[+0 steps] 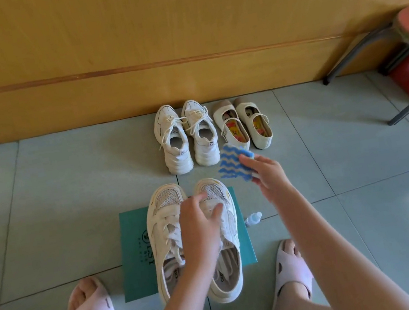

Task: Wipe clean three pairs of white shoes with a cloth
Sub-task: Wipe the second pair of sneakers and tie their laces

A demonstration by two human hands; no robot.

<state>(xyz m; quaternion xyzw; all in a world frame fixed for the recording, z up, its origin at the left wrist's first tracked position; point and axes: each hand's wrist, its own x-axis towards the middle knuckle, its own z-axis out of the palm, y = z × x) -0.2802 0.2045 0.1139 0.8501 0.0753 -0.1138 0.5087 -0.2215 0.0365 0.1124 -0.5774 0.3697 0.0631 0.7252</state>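
1. The tiled floor (56, 191) carries everything, and all three pairs point their toes away from us towards the wooden wall.
2. A teal card (134, 246) lies flat between our feet, with the near pair of white shoes (164, 201) standing on it. Their long axes run straight away from us, heels closest to us.
3. Farther off, by the wall, stand the chunky laced pair (177, 145) and, just to its right, the strap pair (247, 110). Neither is touched.
4. Our left grip (201, 225) lies over the gap between the near shoes and onto the laces of the right-hand shoe (214, 188). Its fingers are spread and fairly straight, and we do not see them closed round anything.
5. Our right grip (268, 174) hovers above the floor beyond and to the right of the near toes, fingers clamped on the cloth.
6. The blue-and-white cloth (231, 165) hangs from that pinch, near the right-hand shoe's toe but apart from it.
7. A small bottle (253, 219) lies on the floor just beside the card's right edge.
8. We judge that the move turns on this: the shoe lies down and left of the cloth, so the right grip is the nearer one. It would sweep along the shoe from toe to heel while the left steadies.
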